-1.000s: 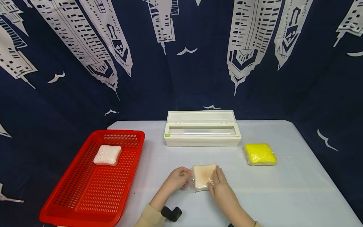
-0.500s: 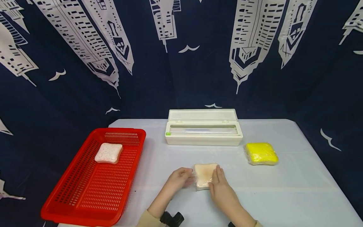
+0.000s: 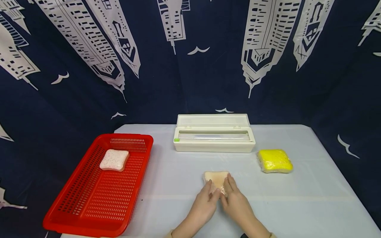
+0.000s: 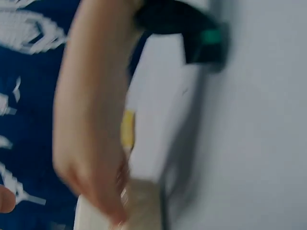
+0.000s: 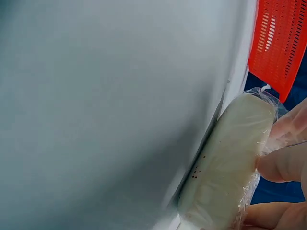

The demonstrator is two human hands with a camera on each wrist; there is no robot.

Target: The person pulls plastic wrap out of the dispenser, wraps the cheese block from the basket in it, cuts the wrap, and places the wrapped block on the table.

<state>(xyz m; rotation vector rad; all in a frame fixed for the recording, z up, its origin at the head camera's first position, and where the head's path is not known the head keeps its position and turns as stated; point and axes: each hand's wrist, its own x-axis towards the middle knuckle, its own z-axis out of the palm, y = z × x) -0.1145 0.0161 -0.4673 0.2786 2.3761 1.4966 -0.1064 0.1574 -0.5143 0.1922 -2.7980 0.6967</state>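
Observation:
A pale toast-shaped slice (image 3: 216, 177) wrapped in clear film lies on the table, near the front and middle. My left hand (image 3: 207, 195) and right hand (image 3: 232, 195) sit side by side on its near half, fingers laid fairly straight on top, pressing the film down. In the right wrist view my fingertips (image 5: 280, 163) touch the crinkled film on the slice (image 5: 225, 163). The left wrist view is blurred; my left hand (image 4: 91, 143) reaches down onto the slice (image 4: 141, 206).
A red mesh basket (image 3: 98, 201) at the left holds a pink speckled wrapped slice (image 3: 114, 159). An open white film dispenser box (image 3: 214, 138) stands behind my hands. A yellow wrapped slice (image 3: 275, 161) lies at the right. Dark patterned curtain surrounds the grey table (image 3: 297, 201).
My left hand has moved from the slice's left side onto its near part, beside the right hand. The right hand stays on the slice.

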